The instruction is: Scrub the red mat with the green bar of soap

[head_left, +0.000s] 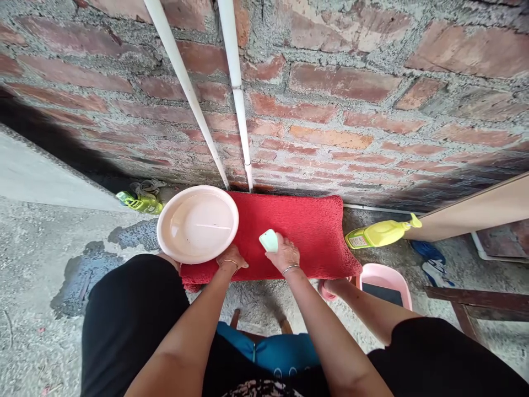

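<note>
A red mat (297,220) with a shaggy texture is spread over a low bench or table in front of me. My left hand (232,257) rests flat on its near left part, thumb apart, just beside the rim of a pale pink basin (163,242) holding water; the basin partly hides the fingers. My right hand (286,253) grips a pale green, rounded block (268,240) that looks like a scrubbing brush seen from its back. It is against the mat's middle; its underside is hidden. Both wrists wear thin bangles.
A yellow pump bottle (378,235) lies right of the mat, and a green bottle (142,204) stands left of the basin. A pink tub (403,278) with something dark in it sits lower right. Behind rise a brick wall and two white pipes (237,99). Water wets the floor (88,270) at left.
</note>
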A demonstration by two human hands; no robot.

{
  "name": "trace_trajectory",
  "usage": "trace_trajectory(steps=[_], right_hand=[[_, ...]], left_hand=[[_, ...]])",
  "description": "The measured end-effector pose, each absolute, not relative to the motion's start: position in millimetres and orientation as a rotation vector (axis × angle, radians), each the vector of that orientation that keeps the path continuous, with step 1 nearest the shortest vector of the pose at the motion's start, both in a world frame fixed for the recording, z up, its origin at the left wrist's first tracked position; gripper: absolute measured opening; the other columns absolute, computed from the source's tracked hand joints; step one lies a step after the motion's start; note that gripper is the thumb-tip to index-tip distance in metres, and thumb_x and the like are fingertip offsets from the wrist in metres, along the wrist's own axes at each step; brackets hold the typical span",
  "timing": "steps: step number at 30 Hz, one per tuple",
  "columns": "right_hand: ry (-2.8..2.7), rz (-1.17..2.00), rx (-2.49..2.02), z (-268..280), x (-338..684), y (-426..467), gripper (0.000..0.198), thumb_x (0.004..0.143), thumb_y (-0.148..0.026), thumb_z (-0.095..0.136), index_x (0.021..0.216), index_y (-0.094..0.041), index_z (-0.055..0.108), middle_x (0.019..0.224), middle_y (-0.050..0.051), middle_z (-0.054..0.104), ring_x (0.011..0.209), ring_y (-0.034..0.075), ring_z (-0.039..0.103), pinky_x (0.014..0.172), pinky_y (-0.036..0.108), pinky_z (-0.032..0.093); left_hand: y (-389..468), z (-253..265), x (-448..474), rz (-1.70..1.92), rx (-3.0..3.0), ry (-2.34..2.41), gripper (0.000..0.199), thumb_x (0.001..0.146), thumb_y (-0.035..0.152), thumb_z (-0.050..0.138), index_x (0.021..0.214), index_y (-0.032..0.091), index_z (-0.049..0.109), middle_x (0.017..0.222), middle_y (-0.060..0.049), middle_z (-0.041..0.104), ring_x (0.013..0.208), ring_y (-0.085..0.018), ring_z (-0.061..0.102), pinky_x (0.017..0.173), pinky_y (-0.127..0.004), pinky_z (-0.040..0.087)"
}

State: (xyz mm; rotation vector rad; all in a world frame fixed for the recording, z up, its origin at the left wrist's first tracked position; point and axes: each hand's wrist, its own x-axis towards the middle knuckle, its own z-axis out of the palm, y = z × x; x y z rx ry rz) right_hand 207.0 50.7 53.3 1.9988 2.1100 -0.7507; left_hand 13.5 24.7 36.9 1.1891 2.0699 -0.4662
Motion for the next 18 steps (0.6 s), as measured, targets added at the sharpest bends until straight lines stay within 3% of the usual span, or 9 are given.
trace_trajectory(steps=[5, 13, 18], right_hand=[[2.04, -0.722, 1.957, 57.2, 212.4, 57.4, 0.077, 0.074, -0.053, 0.067, 0.14, -0.026, 0.04, 0.125, 0.011, 0.059, 0.113, 0.028, 0.056, 0.093, 0.038, 0.04], [1.729, -0.66, 2.266, 63.2, 310.0, 63.7, 0.071, 0.073, -0.057, 0.065, 0.135, -0.028, 0.044, 0.12, 0.009, 0.063, 0.108, 0.027, 0.061, 0.087, 0.037, 0.046], [1.483, -0.664, 2.504, 62.4, 379.0, 49.5, 0.07, 0.073, -0.059, 0.064, 0.132, -0.027, 0.046, 0.113, 0.012, 0.066, 0.1, 0.03, 0.064, 0.081, 0.042, 0.05]], left_hand=[[24.5, 34.9, 13.2, -0.461, 1.206, 2.058, 0.067, 0.048, 0.042, 0.087, 0.107, 0.02, 0.064, 0.119, -0.016, 0.067, 0.111, -0.033, 0.062, 0.087, -0.038, 0.051], [22.4, 33.2, 12.0, -0.396, 1.167, 2.041, 0.078, 0.046, 0.04, 0.088, 0.116, 0.017, 0.063, 0.125, -0.019, 0.064, 0.116, -0.036, 0.059, 0.09, -0.04, 0.05], [20.9, 34.0, 11.0, -0.337, 1.152, 2.047, 0.073, 0.044, 0.037, 0.09, 0.111, 0.019, 0.065, 0.123, -0.018, 0.065, 0.117, -0.036, 0.058, 0.093, -0.042, 0.048]])
